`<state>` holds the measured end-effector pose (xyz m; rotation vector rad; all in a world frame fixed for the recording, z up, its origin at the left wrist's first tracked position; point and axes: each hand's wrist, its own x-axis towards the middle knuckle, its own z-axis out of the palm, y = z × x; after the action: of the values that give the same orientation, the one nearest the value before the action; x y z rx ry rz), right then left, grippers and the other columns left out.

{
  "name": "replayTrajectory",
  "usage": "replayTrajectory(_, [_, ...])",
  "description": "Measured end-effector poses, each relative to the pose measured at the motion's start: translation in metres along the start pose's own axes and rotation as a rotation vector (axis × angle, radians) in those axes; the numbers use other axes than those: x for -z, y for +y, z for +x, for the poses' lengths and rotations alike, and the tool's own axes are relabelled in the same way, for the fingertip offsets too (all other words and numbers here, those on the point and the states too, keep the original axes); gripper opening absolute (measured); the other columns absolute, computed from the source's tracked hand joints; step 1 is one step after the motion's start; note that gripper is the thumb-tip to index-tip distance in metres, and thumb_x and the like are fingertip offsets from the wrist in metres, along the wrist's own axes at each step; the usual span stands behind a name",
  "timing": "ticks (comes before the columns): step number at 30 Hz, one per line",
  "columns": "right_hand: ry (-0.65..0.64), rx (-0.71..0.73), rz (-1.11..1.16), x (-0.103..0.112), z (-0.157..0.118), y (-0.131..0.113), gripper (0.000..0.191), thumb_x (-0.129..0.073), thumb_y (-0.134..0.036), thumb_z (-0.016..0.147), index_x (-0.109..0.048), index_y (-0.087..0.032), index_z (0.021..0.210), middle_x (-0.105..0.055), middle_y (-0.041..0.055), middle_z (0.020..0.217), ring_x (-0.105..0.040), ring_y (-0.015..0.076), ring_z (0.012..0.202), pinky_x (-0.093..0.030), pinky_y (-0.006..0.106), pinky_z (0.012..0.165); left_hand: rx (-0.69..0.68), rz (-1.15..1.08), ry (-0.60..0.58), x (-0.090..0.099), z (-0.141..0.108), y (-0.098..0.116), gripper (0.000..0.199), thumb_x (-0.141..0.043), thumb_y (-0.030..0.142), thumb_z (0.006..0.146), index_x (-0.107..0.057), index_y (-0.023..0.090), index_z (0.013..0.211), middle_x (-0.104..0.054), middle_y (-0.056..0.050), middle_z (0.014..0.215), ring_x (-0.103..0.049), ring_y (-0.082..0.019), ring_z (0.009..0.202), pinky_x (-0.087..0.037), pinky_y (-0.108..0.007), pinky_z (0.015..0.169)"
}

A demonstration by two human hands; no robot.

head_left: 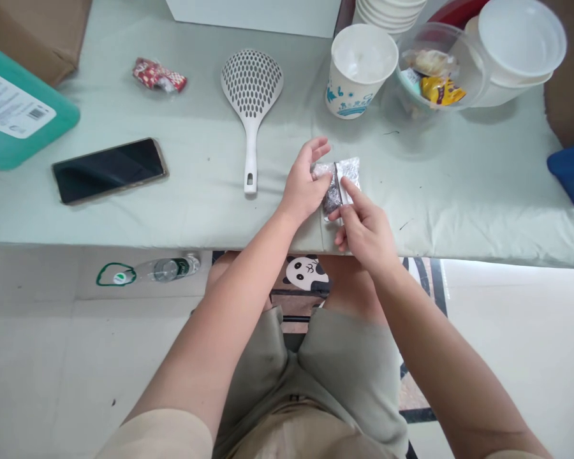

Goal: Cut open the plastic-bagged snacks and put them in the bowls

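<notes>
A small clear plastic packet (350, 168) with dark contents and a silvery-white part is between my two hands, just above or on the cloth near the table's front edge. My left hand (307, 183) grips its left side, thumb across the front and a few fingers reaching past its upper edge. On the packet's right side, my right hand (367, 231) holds it with the index finger laid along the face and the other fingers curled below. My fingers hide parts of the packet.
A white slotted skimmer (251, 95) lies left of my hands, with a phone (110, 171) and a red wrapper (159, 75) farther left. Behind stand a paper cup (358, 73), a clear tub (442, 67) of small packets and white bowls (521, 38). A green container (19, 108) borders the left.
</notes>
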<state>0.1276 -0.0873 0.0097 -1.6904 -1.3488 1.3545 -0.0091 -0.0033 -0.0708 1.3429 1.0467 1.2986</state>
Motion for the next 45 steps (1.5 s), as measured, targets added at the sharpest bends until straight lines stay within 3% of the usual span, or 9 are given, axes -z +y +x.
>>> replayTrajectory(8, [0.026,0.029,-0.057,0.001,-0.006,0.007,0.063,-0.046,-0.029,0.096,-0.053,-0.029,0.159,-0.072,0.0056,0.093,-0.054,0.0083,0.045,-0.052,0.026,0.043,0.049,-0.049,0.013,-0.001,-0.001,0.007,0.056,-0.061,0.006,0.087,-0.049,0.032,0.136,-0.052,-0.005,0.158,-0.039,-0.026,0.158,-0.048,-0.043,0.116])
replayTrajectory(12, [0.028,0.003,-0.077,0.002,-0.013,0.008,0.063,-0.047,-0.031,0.097,-0.051,-0.03,0.16,-0.074,0.0063,0.095,-0.055,0.009,0.046,-0.051,0.026,0.042,0.05,-0.039,0.01,-0.002,-0.001,0.007,0.059,-0.058,0.003,0.086,-0.05,0.031,0.137,-0.053,-0.005,0.157,-0.037,-0.027,0.159,-0.045,-0.044,0.118])
replayTrajectory(32, [0.038,-0.022,-0.125,0.004,-0.039,0.033,0.063,-0.048,-0.036,0.101,-0.044,-0.031,0.164,-0.077,0.0062,0.095,-0.058,0.0118,0.054,-0.055,0.029,0.049,0.042,0.008,0.03,-0.004,-0.002,0.009,0.063,-0.052,0.0,0.079,-0.049,0.031,0.134,-0.054,-0.005,0.155,-0.041,-0.026,0.156,-0.052,-0.039,0.106])
replayTrajectory(45, [0.011,-0.068,-0.131,0.006,-0.053,0.03,0.064,-0.049,-0.032,0.1,-0.044,-0.029,0.164,-0.077,0.0062,0.094,-0.061,0.0134,0.056,-0.057,0.031,0.053,0.049,0.03,0.031,-0.004,-0.002,0.012,0.062,-0.051,-0.002,0.081,-0.05,0.03,0.134,-0.055,-0.006,0.155,-0.042,-0.024,0.156,-0.052,-0.037,0.104])
